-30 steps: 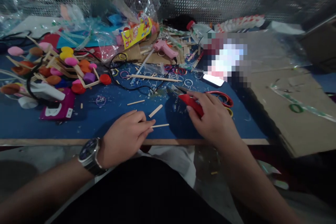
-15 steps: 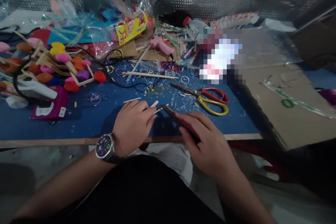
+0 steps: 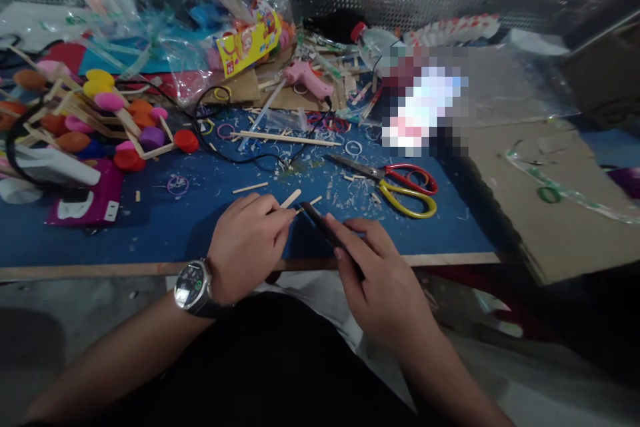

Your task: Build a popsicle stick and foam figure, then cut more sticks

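Observation:
My left hand (image 3: 250,240), with a watch on its wrist, is closed around a thin wooden stick (image 3: 315,201) near the table's front edge. A rounded craft stick (image 3: 291,198) pokes out beyond its fingers; whether the hand grips this one too is unclear. My right hand (image 3: 383,280) wraps around a dark utility knife (image 3: 325,227). The knife's tip lies across the thin stick, just right of the left fingertips. Behind the left hand lies a short piece of stick (image 3: 250,187). Open scissors (image 3: 385,177) with red and yellow handles rest beyond the right hand.
Pale shavings litter the blue table (image 3: 150,227). A pink glue gun (image 3: 307,79) and a long wooden stick (image 3: 290,139) lie farther back. Colourful stick-and-cap pieces (image 3: 110,103) and a purple power strip (image 3: 103,203) occupy the left. Cardboard (image 3: 555,213) covers the right side.
The knife tip has shifted slightly left along the thin stick, closer to my left fingers. Both hands have moved a little left in view; the camera has shifted slightly.

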A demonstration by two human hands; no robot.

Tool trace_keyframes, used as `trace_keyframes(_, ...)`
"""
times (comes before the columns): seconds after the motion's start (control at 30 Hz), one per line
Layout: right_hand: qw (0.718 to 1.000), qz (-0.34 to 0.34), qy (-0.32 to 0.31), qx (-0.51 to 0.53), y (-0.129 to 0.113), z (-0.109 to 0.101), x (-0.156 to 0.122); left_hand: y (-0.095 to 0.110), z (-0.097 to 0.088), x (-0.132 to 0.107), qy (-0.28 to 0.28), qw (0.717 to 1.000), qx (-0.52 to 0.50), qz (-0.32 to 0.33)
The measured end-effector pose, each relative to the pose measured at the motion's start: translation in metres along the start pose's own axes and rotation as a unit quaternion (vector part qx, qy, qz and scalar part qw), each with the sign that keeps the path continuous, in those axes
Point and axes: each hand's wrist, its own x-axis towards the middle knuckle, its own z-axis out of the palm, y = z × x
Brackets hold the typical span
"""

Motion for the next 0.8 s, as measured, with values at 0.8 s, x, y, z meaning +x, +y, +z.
trace_keyframes(0.8, 1.000, 0.025, 0.001, 0.010, -0.013, 0.008, -0.008, 0.002, 0.000, 0.002, -0.009, 1.000, 0.007, -0.019)
